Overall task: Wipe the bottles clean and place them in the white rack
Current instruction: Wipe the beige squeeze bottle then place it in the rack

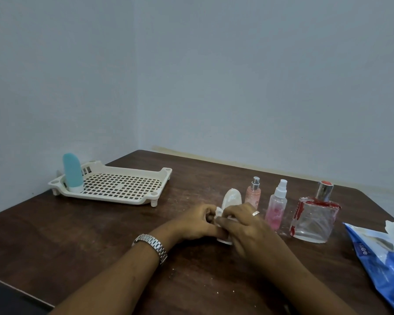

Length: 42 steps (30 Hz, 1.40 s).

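Left hand gripping white bottle, right hand pinching half-hidden tissue

I sit in what looks like a plain room at home: a dark wooden table set in a corner of bare pale-blue walls, carrying a square perfume bottle, a pink spray bottle and a blue pack of wipes.

Rack far L w/ bottle in it; 3 bottles mid-R; pack far R.

table: matt wood | rack: plastic | sq bottle: glossy glass | watch: metal
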Tool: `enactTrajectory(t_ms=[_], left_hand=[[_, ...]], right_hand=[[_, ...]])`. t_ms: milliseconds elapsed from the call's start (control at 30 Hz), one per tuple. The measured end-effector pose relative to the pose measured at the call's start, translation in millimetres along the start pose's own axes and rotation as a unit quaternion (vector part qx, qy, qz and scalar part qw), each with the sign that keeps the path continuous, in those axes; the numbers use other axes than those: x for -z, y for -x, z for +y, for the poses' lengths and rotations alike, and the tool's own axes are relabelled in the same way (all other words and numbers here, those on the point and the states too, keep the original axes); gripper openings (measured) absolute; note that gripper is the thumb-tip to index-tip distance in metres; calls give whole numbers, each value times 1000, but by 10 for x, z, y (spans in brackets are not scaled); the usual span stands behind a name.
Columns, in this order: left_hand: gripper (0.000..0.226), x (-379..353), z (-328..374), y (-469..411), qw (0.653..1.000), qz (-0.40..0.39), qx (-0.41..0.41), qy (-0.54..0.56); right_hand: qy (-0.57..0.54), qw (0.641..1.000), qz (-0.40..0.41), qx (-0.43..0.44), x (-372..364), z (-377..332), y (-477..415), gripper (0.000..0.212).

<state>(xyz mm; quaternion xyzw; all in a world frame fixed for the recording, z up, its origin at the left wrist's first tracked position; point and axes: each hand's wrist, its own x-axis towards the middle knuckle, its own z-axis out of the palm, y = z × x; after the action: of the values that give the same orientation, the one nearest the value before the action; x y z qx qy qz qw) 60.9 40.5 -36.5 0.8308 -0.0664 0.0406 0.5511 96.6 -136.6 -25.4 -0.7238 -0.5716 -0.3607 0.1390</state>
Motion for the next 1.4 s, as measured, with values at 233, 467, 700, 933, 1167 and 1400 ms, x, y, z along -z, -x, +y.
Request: enactTrajectory(t_ms=[233, 467, 700, 933, 1167, 1400], left_hand=[[28, 15, 34, 14, 1000, -21, -6, 5], [27, 23, 4, 14, 1000, -16, -9, 20], [32, 34, 54, 30, 999, -28, -15, 19], [26, 52, 61, 33, 1000, -25, -3, -8], [29, 63, 61, 44, 1000, -28, -8, 9], [45, 67, 72, 31, 999, -31, 12, -4]], right_hand=[[154, 987, 8, 50, 72, 78, -84, 37], [134, 991, 6, 18, 56, -35, -70, 36], [153, 987, -20, 41, 53, -6, -88, 39], [47, 990, 63, -118, 142, 106, -86, 57], [124, 992, -20, 16, 25, -79, -59, 38], [91, 992, 41, -74, 128, 18, -86, 42]])
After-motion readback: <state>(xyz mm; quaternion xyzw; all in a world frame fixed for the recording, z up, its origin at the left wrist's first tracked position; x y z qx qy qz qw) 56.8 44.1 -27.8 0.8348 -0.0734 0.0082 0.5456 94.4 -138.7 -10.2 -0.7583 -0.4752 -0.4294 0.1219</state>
